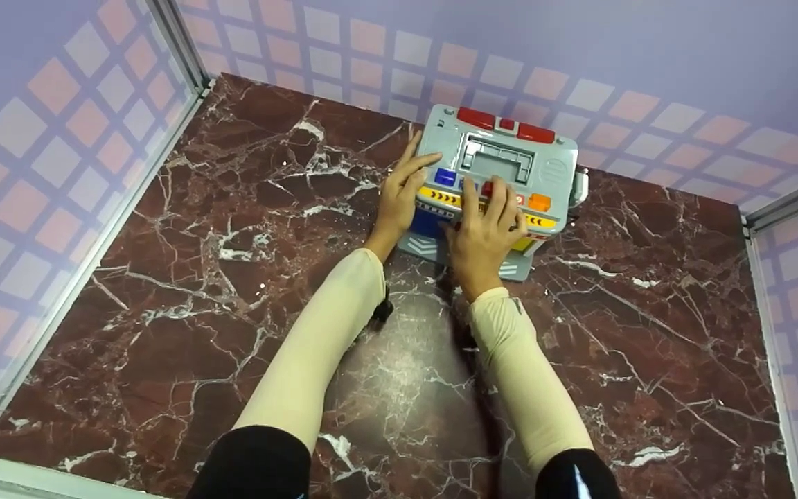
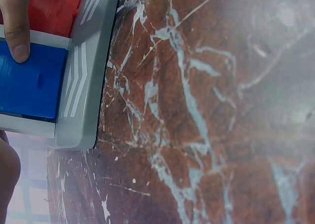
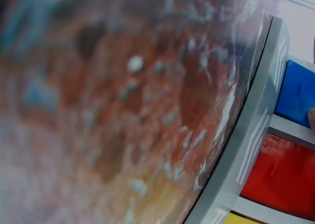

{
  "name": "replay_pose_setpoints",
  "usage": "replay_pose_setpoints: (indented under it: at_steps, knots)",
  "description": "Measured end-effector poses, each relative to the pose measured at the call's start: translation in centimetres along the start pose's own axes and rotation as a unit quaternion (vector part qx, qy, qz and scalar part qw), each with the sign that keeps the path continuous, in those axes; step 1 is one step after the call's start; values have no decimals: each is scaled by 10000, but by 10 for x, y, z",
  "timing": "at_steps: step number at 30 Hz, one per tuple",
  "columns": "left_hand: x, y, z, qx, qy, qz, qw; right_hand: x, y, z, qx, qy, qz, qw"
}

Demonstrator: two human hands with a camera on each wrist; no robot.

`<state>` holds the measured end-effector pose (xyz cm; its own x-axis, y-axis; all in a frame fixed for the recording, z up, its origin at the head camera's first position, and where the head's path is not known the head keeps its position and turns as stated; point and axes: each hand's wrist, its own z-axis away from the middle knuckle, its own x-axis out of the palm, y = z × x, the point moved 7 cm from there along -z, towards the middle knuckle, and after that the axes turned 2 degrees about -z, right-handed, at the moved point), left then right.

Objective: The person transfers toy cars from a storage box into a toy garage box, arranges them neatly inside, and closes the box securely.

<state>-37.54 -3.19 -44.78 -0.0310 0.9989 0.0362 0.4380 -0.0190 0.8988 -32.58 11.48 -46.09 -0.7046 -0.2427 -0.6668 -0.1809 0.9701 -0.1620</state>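
Note:
A grey toy playset (image 1: 548,156) stands at the back of the floor, with blue and orange buttons (image 1: 539,202) along its top front edge. My left hand (image 1: 397,197) lies along its left side, fingers reaching over the top edge. The right hand (image 1: 483,239) is at the front, its fingertips on the top by a red button (image 1: 488,188). In the left wrist view, the right thumb (image 2: 18,34) touches the blue door (image 2: 37,88) on the front. Beside that is a red door (image 3: 280,177), with part of a yellow door (image 3: 238,219) at the view's edge.
The surface is dark red marble-patterned floor (image 1: 184,298). Purple walls with pink and white squares (image 1: 302,48) enclose it at the back and sides, edged by metal frames (image 1: 177,41). A white handle-like part (image 1: 581,187) sticks out of the toy's right side.

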Motion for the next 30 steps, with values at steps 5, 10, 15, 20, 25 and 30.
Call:
replay_pose_setpoints:
  at_steps: [5, 10, 15, 20, 25, 30]
  knots:
    - [0, 0, 1, 2, 53, 14, 10000, -1, -1, 0, 28, 4, -26, 10000]
    - [1, 2, 0, 131, 46, 39, 9999, -3, -1, -2, 86, 65, 59, 9999]
    - [0, 1, -1, 69, 101, 2, 9999, -2, -2, -3, 80, 82, 19, 9999]
    - [0, 1, 0, 70, 69, -11, 10000, -2, -2, -2, 104, 130, -16, 9999]
    - [0, 1, 0, 185, 4, 12, 9998, -1, -3, -1, 116, 199, 69, 9997]
    - [0, 1, 0, 177, -7, -31, 9998, -1, -4, -2, 152, 203, 102, 9996]
